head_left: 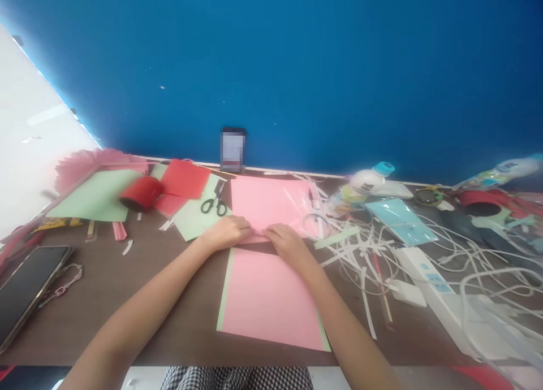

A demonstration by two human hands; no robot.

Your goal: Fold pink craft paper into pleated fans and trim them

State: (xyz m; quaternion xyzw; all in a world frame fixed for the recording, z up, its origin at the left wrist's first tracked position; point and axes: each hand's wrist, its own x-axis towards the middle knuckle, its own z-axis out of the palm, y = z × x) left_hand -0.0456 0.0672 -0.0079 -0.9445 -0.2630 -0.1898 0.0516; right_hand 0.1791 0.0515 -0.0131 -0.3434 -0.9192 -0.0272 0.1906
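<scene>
Left hand (228, 232) and right hand (286, 243) contact the near edge of the far pink paper sheet (271, 200) on the surface (182, 328); fingers (275, 230) hide this edge, so grip cannot be determined. Right forearm (337, 305) overlaps the near green-edged sheet (269, 299).

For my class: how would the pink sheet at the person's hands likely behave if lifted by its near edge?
The pink sheet looks thin and papery, so it is probably light and floppy. The left hand and right hand are at its near edge; lifted there, its far part would likely sag. Lying flat, it seems apt to slide, not roll.
</scene>
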